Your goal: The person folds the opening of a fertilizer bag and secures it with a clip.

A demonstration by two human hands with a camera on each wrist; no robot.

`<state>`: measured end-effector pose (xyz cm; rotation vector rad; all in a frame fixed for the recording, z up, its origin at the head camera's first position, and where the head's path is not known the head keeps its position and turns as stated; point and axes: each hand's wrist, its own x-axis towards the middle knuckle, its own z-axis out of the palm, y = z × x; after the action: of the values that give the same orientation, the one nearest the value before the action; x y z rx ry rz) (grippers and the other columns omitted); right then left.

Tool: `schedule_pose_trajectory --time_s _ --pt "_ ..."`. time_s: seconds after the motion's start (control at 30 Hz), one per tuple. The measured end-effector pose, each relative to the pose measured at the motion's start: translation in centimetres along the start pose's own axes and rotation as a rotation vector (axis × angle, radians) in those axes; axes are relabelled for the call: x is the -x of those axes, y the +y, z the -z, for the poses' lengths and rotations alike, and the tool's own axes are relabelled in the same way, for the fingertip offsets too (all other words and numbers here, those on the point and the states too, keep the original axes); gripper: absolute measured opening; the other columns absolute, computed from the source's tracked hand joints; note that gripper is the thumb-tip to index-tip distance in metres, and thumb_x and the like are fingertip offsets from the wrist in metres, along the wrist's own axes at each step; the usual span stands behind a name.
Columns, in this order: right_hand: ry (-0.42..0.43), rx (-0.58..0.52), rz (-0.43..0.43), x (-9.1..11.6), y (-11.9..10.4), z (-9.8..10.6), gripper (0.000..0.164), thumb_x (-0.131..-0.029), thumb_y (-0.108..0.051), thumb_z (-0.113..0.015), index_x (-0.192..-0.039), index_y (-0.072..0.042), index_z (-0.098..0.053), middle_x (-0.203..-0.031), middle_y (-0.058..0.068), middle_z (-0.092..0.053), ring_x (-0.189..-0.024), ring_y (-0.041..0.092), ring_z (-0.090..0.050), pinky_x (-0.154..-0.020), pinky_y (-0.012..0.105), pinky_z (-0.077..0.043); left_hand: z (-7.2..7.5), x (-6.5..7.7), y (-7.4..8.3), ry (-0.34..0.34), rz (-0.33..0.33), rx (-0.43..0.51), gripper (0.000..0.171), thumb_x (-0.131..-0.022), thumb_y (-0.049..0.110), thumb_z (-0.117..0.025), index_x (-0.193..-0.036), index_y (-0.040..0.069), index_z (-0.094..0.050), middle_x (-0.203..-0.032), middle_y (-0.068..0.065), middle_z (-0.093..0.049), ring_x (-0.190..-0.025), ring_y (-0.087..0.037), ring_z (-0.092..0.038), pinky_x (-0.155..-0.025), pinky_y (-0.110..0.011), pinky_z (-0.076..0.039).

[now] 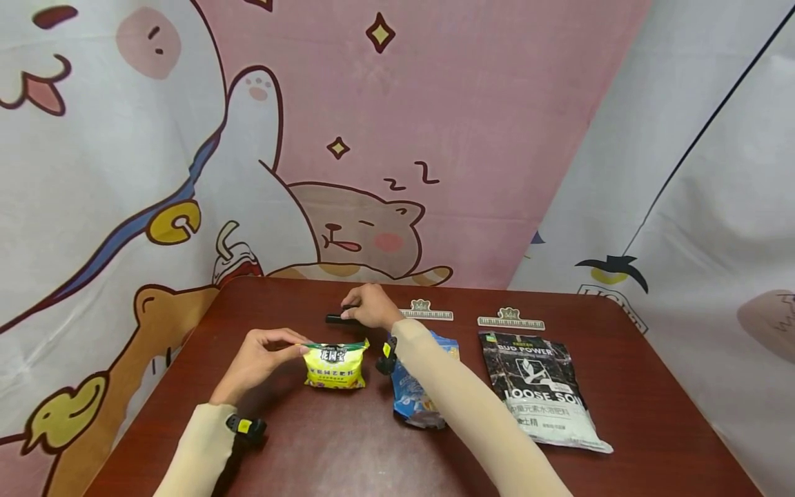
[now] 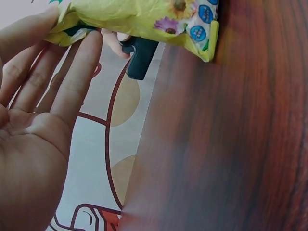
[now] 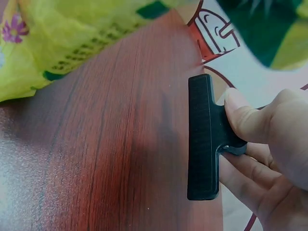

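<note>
A small yellow fertilizer bag [image 1: 336,368] with a green top edge stands upright on the table. My left hand [image 1: 259,359] pinches its upper left corner between thumb and fingers, as the left wrist view shows on the crumpled yellow bag [image 2: 130,19]. Behind the bag, my right hand [image 1: 371,307] holds a black bag clip [image 3: 203,137] by its handle, thumb on one side and fingers on the other. The clip's long bar faces away from the palm, apart from the bag. In the head view the black clip [image 1: 338,319] shows only partly past the fingers.
Under the right forearm lies a blue bag [image 1: 413,397], partly hidden. A black and white soil bag [image 1: 540,393] lies to the right. Two piano-patterned clips, one at the far middle [image 1: 431,315] and one farther right [image 1: 511,322], lie near the back edge of the brown table [image 1: 298,442].
</note>
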<state>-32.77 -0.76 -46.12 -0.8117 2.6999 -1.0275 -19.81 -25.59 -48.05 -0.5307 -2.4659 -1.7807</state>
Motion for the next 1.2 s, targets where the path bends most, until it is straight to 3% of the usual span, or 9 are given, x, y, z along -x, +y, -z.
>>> schedule_pose_trajectory --time_s 0.3,0.53,0.87,1.2 --pt "0.056 0.027 0.003 1.1 -0.6 0.4 0.016 -0.091 -0.020 -0.079 -0.105 -0.012 -0.081 -0.097 0.000 -0.078 -0.087 0.014 -0.071 -0.082 0.031 -0.058 -0.2 0.1 0.1 0.020 0.028 -0.032 0.011 -0.089 0.026 -0.081 -0.097 0.019 -0.081 -0.103 -0.002 -0.079 -0.100 -0.019 -0.072 -0.084 -0.029 -0.059" --pt "0.128 0.037 0.007 1.8 -1.3 1.0 0.013 -0.090 -0.021 -0.081 -0.100 -0.014 -0.082 -0.092 -0.003 -0.078 -0.081 0.010 -0.070 -0.076 0.028 -0.057 -0.1 0.0 -0.2 0.008 -0.004 -0.013 0.012 -0.090 0.023 -0.080 -0.100 0.016 -0.081 -0.104 -0.004 -0.079 -0.099 -0.020 -0.072 -0.082 -0.030 -0.060" --pt "0.173 0.014 0.004 3.4 -2.7 2.2 0.009 -0.091 -0.022 -0.079 -0.098 -0.016 -0.082 -0.092 -0.003 -0.077 -0.079 0.010 -0.069 -0.073 0.028 -0.057 0.0 0.2 -0.1 0.025 0.057 -0.066 0.010 -0.091 0.027 -0.080 -0.099 0.022 -0.082 -0.103 0.000 -0.079 -0.101 -0.018 -0.071 -0.087 -0.028 -0.058" --pt "0.232 0.016 0.047 4.7 -3.7 3.4 0.008 -0.091 -0.017 -0.078 -0.097 -0.013 -0.082 -0.094 -0.002 -0.077 -0.081 0.014 -0.070 -0.074 0.032 -0.057 0.1 0.0 0.1 0.026 0.057 -0.062 0.011 -0.090 0.029 -0.080 -0.099 0.024 -0.082 -0.103 0.002 -0.079 -0.102 -0.019 -0.072 -0.087 -0.029 -0.058"
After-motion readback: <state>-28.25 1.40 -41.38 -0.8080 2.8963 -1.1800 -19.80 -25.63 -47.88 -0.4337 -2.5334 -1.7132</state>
